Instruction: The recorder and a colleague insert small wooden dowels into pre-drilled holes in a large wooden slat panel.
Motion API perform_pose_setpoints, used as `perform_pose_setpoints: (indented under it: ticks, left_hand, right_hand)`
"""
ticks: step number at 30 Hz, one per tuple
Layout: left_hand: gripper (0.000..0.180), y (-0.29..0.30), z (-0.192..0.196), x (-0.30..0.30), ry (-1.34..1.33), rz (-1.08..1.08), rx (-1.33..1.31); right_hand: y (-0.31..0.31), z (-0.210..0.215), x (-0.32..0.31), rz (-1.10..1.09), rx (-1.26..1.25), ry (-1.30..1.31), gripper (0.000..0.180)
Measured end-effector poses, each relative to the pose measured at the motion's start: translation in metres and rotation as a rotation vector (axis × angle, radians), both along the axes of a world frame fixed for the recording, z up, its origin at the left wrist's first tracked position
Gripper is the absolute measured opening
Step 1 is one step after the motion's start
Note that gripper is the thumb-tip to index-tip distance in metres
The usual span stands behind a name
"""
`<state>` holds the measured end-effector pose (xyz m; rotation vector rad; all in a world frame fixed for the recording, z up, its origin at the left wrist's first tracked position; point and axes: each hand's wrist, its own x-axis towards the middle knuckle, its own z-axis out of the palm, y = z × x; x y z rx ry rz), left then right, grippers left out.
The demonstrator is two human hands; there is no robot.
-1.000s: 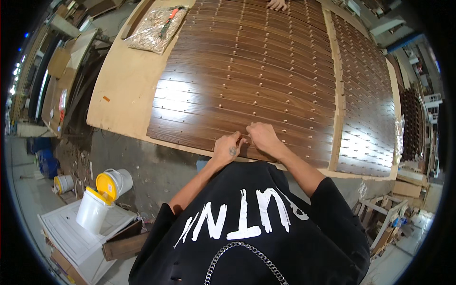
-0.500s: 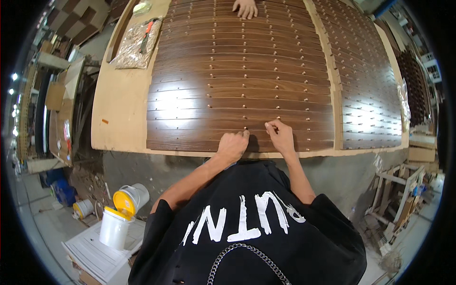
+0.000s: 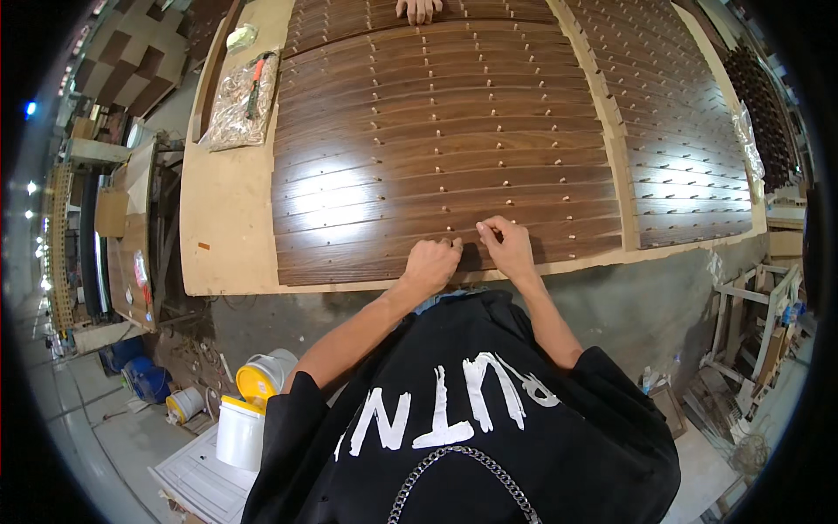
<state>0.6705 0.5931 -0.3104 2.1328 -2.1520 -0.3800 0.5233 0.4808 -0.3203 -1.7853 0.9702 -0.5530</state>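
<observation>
Dark brown wood-grain boards [image 3: 410, 166] lie side by side in front of me, with rows of small wooden dowels [image 3: 501, 162] standing up from them. My left hand [image 3: 432, 265] is curled closed on the nearest boards, its fingertips beside a dowel in the middle row. Just to its right, my right hand [image 3: 510, 248] has thumb and forefinger pinched together over the boards. What either hand holds, if anything, is hidden or too small to make out.
At the far left of the pale table [image 3: 223, 253] lies a clear bag of dowels [image 3: 242, 109] with a red-and-black tool [image 3: 255, 87] on it. Another person's hand [image 3: 420, 10] rests at the far edge. White buckets [image 3: 240, 437] stand lower left. More dowelled boards [image 3: 681, 148] lie right.
The view has shifted slightly. My right hand has moved a little left, nearer to my left hand. Both hands stay closed over the nearest boards.
</observation>
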Motion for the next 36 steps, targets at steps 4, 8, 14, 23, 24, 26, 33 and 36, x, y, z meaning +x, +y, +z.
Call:
perform_pose_setpoints:
  ticks: [4,8,14,23,24,26,33,36]
  left_hand:
    - [0.022,-0.002,-0.001,-0.003,0.004,-0.056,0.046]
    - [0.024,-0.003,-0.008,0.001,0.040,0.000,0.037]
    - [0.028,0.005,-0.013,0.009,0.136,0.124,0.127]
    - [0.069,0.057,-0.006,-0.022,1.058,0.780,-0.100]
    - [0.071,0.061,-0.002,-0.023,0.999,0.744,-0.051]
    - [0.071,0.064,0.005,-0.025,0.966,0.717,-0.022]
    - [0.074,0.067,0.018,-0.025,0.839,0.757,0.054]
    - [0.074,0.069,0.017,-0.027,0.805,0.767,0.072]
  right_hand:
    - [0.008,0.001,0.005,0.019,-0.038,-0.023,0.019]
    - [0.014,0.001,0.010,0.023,-0.078,-0.076,0.018]
    - [0.021,0.008,-0.001,0.004,-0.043,-0.062,0.018]
    - [0.079,0.016,-0.003,0.317,0.207,-0.007,0.016]
    - [0.080,0.013,-0.003,0.328,0.213,-0.004,0.016]
    - [0.082,0.011,-0.002,0.419,-0.014,0.013,0.012]
    - [0.080,0.024,0.010,0.535,0.084,0.145,0.016]
    - [0.076,0.033,0.014,0.493,0.238,0.234,0.021]
